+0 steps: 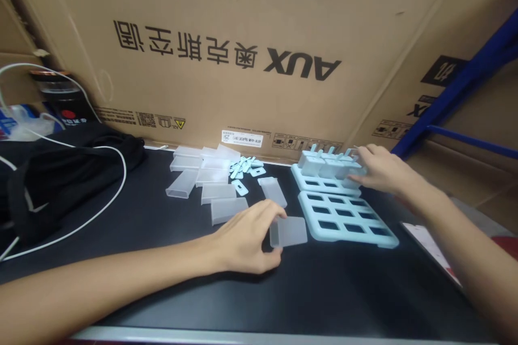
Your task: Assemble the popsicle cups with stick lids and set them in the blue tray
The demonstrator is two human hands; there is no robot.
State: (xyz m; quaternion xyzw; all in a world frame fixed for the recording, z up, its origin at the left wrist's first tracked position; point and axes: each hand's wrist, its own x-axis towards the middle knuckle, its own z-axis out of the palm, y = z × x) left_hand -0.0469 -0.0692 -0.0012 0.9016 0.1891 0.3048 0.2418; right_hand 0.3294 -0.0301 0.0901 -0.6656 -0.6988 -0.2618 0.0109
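Note:
My left hand has thumb and fingers closed around the open end of a translucent popsicle mold lying on the black table. At the far right, my right hand grips a popsicle mold at the end of a row of filled places in the light blue rack. Several molds with blue stick handles stand upright beside it. Part of the gripped mold is hidden by my fingers. Nearer me lies a second light blue rack with rectangular holes. Another loose mold lies between the hands.
Several loose translucent molds and a pile of small blue stick lids lie left of centre. A black bag with a white cable covers the left side. A large cardboard box walls the back; a blue metal bar slants at right.

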